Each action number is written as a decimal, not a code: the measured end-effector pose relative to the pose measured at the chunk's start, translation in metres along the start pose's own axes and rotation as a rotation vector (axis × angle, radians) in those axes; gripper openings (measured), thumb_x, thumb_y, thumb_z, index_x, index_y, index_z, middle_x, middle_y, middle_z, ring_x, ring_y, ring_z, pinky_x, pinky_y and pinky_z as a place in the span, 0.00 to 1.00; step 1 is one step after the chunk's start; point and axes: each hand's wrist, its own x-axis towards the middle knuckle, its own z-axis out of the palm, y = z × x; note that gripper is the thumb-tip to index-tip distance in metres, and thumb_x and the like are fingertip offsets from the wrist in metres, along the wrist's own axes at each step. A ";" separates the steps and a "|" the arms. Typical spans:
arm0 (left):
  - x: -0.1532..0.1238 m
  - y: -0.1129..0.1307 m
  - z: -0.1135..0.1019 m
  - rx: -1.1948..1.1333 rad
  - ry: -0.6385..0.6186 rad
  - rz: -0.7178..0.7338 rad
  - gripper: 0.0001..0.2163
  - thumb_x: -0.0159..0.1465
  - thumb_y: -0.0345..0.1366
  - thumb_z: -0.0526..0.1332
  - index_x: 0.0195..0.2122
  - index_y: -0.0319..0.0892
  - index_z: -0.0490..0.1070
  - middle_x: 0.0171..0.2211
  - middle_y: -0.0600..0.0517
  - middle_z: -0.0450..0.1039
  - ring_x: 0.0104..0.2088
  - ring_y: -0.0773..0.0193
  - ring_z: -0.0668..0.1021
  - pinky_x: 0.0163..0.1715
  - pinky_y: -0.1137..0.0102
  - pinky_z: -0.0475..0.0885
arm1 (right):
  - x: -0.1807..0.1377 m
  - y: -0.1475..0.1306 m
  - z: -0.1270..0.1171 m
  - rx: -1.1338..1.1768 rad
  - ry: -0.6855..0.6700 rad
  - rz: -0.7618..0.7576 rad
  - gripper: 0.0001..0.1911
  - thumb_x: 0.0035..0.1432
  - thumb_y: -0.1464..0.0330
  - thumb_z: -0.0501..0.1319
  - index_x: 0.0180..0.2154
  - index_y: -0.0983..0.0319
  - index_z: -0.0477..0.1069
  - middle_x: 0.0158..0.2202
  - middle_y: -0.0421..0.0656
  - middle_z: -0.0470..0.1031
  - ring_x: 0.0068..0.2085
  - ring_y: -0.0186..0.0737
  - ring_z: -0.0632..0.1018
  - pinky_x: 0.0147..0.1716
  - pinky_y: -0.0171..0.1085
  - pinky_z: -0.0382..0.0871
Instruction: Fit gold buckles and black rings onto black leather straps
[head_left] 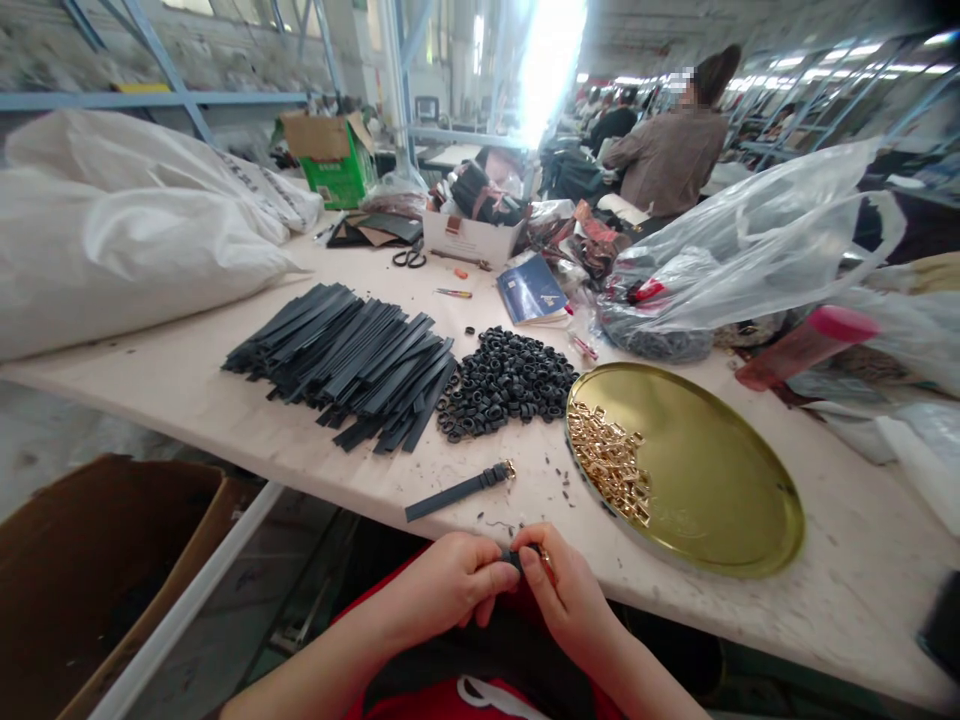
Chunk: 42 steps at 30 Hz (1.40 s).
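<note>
My left hand (450,580) and my right hand (562,590) meet at the table's near edge, both pinched on a small dark strap piece (513,558) with a gold buckle at my right fingertips. A finished dark strap with a gold buckle (459,490) lies on the table just beyond my hands. Further out lie a pile of dark straps (352,360) and a heap of small black loops (502,380). To the right sits a round gold tray (712,480) holding several gold buckles (611,460).
Large white sacks (127,230) fill the table's left side and clear plastic bags (750,250) the right. A blue booklet (532,290), scissors (409,258), a white box (469,235) and a pink bottle (806,345) lie further back. A cardboard box (97,580) stands on the floor at left. Another person (675,150) works beyond the table.
</note>
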 end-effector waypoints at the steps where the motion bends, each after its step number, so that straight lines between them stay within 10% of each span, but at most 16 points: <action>1: -0.001 0.001 -0.003 0.011 -0.004 0.008 0.12 0.60 0.39 0.49 0.22 0.40 0.64 0.15 0.59 0.63 0.14 0.73 0.63 0.15 0.78 0.56 | 0.003 0.001 0.001 -0.012 0.009 -0.003 0.10 0.62 0.64 0.46 0.36 0.59 0.62 0.28 0.40 0.69 0.30 0.37 0.71 0.30 0.35 0.63; 25: 0.027 -0.004 -0.053 0.170 0.132 0.084 0.14 0.61 0.40 0.48 0.25 0.39 0.68 0.18 0.57 0.66 0.19 0.70 0.68 0.21 0.76 0.60 | 0.070 -0.005 0.016 -0.016 0.065 -0.023 0.12 0.62 0.63 0.45 0.36 0.60 0.64 0.30 0.41 0.71 0.32 0.37 0.72 0.31 0.34 0.64; 35: 0.043 -0.003 -0.140 1.062 0.876 -0.019 0.09 0.63 0.37 0.51 0.39 0.42 0.68 0.37 0.47 0.69 0.39 0.60 0.72 0.38 0.69 0.63 | 0.111 0.030 0.018 -0.454 0.105 -0.206 0.11 0.58 0.64 0.52 0.31 0.59 0.71 0.31 0.44 0.71 0.35 0.42 0.71 0.36 0.41 0.61; 42: 0.050 -0.002 -0.173 1.140 0.983 -0.139 0.09 0.62 0.32 0.49 0.37 0.35 0.67 0.35 0.41 0.68 0.37 0.53 0.72 0.34 0.64 0.63 | 0.097 0.044 0.010 -0.415 0.193 -0.191 0.10 0.58 0.64 0.53 0.32 0.59 0.71 0.33 0.45 0.72 0.37 0.45 0.72 0.39 0.44 0.62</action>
